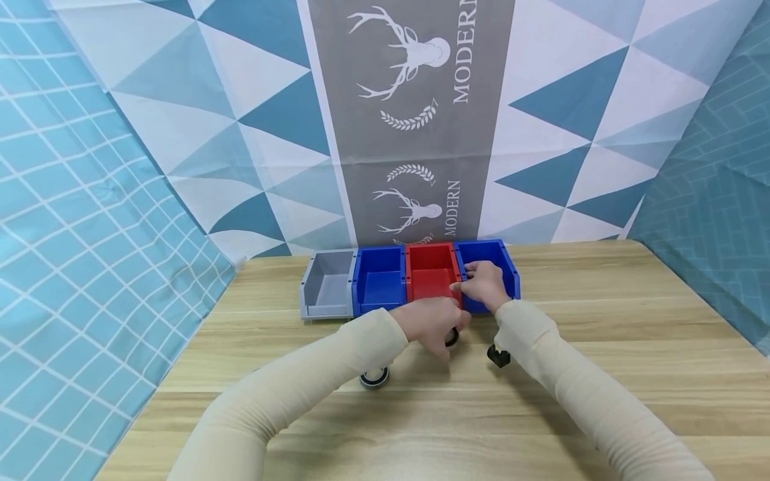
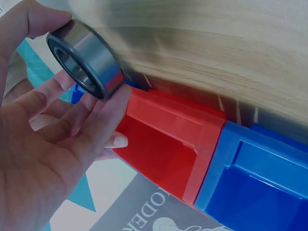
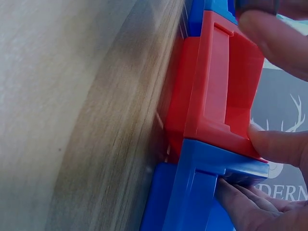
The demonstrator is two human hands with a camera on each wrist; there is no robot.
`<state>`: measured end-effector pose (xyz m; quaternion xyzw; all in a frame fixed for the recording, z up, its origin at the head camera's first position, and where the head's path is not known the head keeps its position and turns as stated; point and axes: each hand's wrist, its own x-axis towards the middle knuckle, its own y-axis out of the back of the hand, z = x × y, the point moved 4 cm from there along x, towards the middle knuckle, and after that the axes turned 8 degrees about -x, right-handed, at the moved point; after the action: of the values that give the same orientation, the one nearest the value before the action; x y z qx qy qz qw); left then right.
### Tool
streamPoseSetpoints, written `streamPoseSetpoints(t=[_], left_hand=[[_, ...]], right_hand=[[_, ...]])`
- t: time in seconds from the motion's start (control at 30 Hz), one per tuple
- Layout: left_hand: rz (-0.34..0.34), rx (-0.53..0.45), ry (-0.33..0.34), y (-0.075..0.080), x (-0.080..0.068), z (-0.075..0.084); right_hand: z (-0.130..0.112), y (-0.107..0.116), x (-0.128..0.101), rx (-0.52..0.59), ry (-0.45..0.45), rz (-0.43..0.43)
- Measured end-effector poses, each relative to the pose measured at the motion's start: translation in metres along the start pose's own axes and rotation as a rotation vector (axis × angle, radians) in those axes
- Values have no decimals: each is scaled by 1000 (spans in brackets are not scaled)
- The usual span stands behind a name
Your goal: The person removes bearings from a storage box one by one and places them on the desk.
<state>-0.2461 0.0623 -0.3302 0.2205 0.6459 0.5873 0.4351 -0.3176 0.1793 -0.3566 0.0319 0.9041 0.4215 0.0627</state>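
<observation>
Backdrop of blue and white triangles with a grey deer-print strip (image 1: 415, 120); wooden worktop (image 1: 601, 347) in front. Four bins in a row at the far edge of the worktop: grey bin (image 1: 327, 284), blue bin (image 1: 377, 280), red bin (image 1: 430, 275), end blue bin (image 1: 508, 267), each touching the next.

Left hand (image 1: 434, 322): curled around a bearing (image 2: 85, 58), pinched between thumb and fingertips, as seen from the left wrist. Bearing round, steel outer ring, dark inner seal, held clear of the worktop just in front of the red bin's front lip. Nearly hidden by the hand in the head view.

Right hand (image 1: 484, 284): resting on the end blue bin, fingers curled over the wall it shares with the red bin. Fingertips inside the blue bin's front opening, thumb along the red bin's edge, as seen from the right wrist.

Second bearing (image 1: 374, 378) flat on the worktop, near the left forearm. Small black part (image 1: 498, 356) on the worktop just beside the right forearm. Both well apart from the bins. Cream sleeves on both arms.
</observation>
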Motion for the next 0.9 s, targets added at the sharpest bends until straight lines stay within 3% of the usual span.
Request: streamPoseSetpoints(t=[0.43,0.9], left_hand=[[-14,49,-29,-6,-6,8],[-54,-94,-10,-13,-12,11]], right_hand=[[-2,2,-5,10,7,3],[-2,0,-6,15,20,1]])
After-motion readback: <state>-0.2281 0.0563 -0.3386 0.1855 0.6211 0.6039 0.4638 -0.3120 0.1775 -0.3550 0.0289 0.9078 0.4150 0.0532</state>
